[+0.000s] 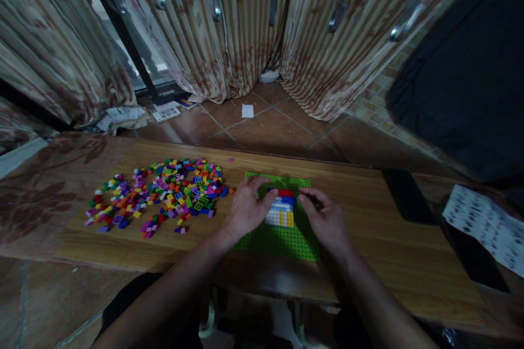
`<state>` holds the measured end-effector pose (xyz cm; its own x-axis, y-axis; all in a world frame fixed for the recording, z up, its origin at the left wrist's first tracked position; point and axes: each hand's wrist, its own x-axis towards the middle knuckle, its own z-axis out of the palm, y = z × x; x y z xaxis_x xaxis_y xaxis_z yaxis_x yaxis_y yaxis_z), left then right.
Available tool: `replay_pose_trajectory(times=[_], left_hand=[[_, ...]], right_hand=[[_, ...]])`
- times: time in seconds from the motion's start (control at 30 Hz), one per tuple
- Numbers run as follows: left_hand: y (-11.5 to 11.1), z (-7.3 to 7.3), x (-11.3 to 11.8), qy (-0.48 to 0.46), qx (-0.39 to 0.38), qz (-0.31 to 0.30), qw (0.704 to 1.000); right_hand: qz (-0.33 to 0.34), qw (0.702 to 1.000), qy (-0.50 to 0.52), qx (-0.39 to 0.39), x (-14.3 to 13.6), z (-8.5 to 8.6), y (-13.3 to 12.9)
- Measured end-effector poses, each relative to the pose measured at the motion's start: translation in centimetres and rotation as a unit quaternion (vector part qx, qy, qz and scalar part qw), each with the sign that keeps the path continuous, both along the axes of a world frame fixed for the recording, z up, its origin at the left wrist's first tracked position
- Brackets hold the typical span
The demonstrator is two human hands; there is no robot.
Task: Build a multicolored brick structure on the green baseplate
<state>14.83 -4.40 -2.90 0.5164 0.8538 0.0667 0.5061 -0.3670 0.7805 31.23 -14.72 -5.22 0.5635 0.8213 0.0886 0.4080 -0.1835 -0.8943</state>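
A green baseplate (303, 245) lies on the wooden table, bearing a flat build of white and yellow bricks (280, 218). Along its far side run blue bricks (289, 200) and a red brick (285, 192). My left hand (248, 204) rests over the plate's left part, thumb and fingers apart, with the thumb tip at the build's left far corner. To the right of the build, my right hand (327, 218) is curled, its thumb and forefinger close together near the blue and red bricks. Whatever may be between those fingertips is too small to see.
A wide heap of loose coloured bricks (180, 191) spreads over the left of the wooden table (360, 240). At the right lie a dark flat object (405, 196) and a printed sheet (487, 223). Curtains (229, 38) hang beyond, above a tiled floor (278, 125).
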Motion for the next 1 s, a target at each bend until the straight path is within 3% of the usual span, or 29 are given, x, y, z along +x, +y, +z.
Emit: replay_pose_trajectory(times=[0.23, 0.5, 1.0], left_hand=[[-0.1, -1.1, 1.8, 0.003, -0.010, -0.033, 0.999], [-0.5, -1.0, 2.2, -0.016, -0.065, -0.053, 0.996], [-0.2, -1.3, 2.3, -0.039, -0.084, -0.038, 0.995]], right_hand=[[-0.011, 0.988, 0.151, 0.002, -0.8, -0.9, 1.2], [-0.024, 0.985, 0.169, -0.015, -1.0, -0.9, 1.4], [-0.031, 0.982, 0.187, -0.019, -1.1, -0.9, 1.7]])
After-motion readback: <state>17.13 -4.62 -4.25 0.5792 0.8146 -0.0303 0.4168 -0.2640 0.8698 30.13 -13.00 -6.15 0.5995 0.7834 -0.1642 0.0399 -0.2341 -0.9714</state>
